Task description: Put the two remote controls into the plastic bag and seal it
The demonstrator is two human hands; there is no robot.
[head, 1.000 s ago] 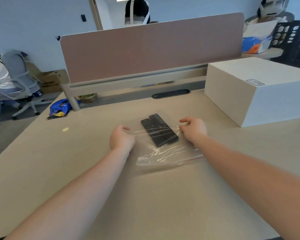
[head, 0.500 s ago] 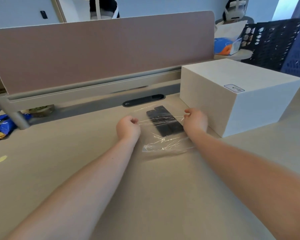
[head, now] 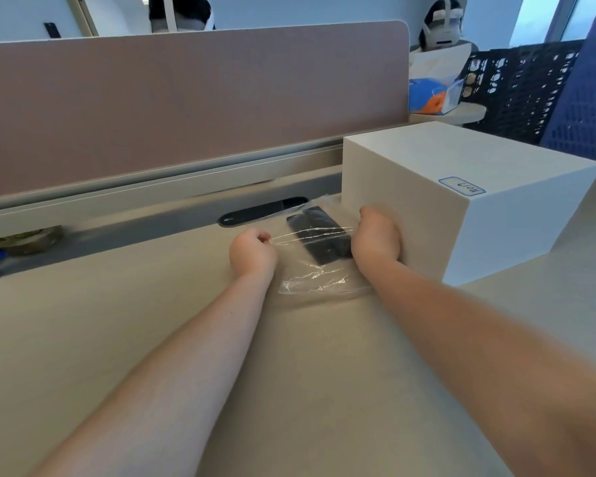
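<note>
Beside the white box [head: 461, 201], both closed hands, left hand [head: 253, 254] and right hand [head: 375, 241], have dragged the plastic bag [head: 319, 270] rightward.

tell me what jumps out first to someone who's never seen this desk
Two bare forearms run up the middle of the table to a left hand and right hand, each gripping a side of a clear plastic bag. Two black remote controls lie side by side where the bag is stretched between them. Just right of the right hand sits a big white box, with a long pinkish divider panel behind.
</note>
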